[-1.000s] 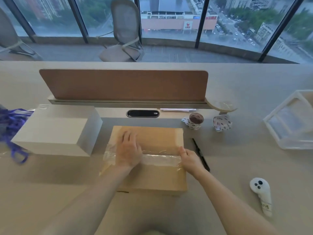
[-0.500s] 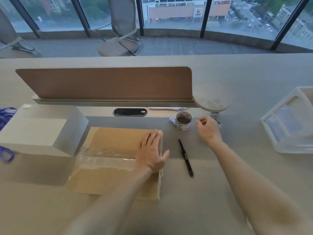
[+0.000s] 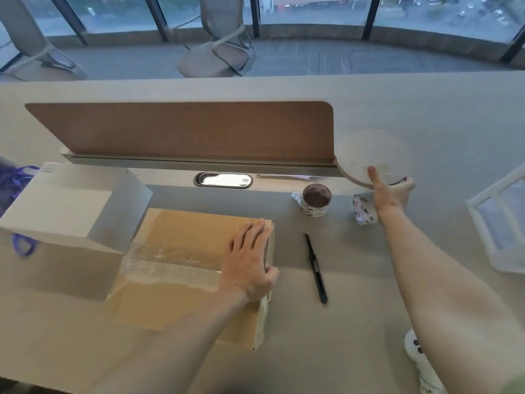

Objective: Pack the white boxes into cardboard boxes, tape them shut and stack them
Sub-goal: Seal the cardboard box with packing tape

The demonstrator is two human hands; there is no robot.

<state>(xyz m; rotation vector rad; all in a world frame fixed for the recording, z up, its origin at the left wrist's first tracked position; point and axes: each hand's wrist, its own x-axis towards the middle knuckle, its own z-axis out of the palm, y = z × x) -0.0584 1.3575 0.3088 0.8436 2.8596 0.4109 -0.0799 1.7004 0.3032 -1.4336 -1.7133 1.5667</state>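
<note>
A closed cardboard box [image 3: 184, 237] lies in front of me with clear tape [image 3: 170, 265] along its top seam. My left hand [image 3: 250, 265] presses flat on the box's right end, its thumb over the edge. A white box [image 3: 71, 211] stands to the left, touching the cardboard one. My right hand [image 3: 390, 194] is stretched out to the rim of a round shelf [image 3: 369, 149]. Its thumb lies on a clear tape strip [image 3: 377, 167] stuck there, and its fingers curl underneath.
Two printed tape rolls [image 3: 315, 200] [image 3: 363, 211] stand behind a black pen-like tool [image 3: 315, 268]. A white tray [image 3: 500, 223] is at the right, and a white controller [image 3: 420, 359] lies near my right arm. A brown divider [image 3: 184, 129] crosses the back. Purple ribbon [image 3: 20, 177] lies far left.
My left hand slid along the tape to the box's right end. My right hand left the box and reached past the tape rolls to the round shelf's rim.
</note>
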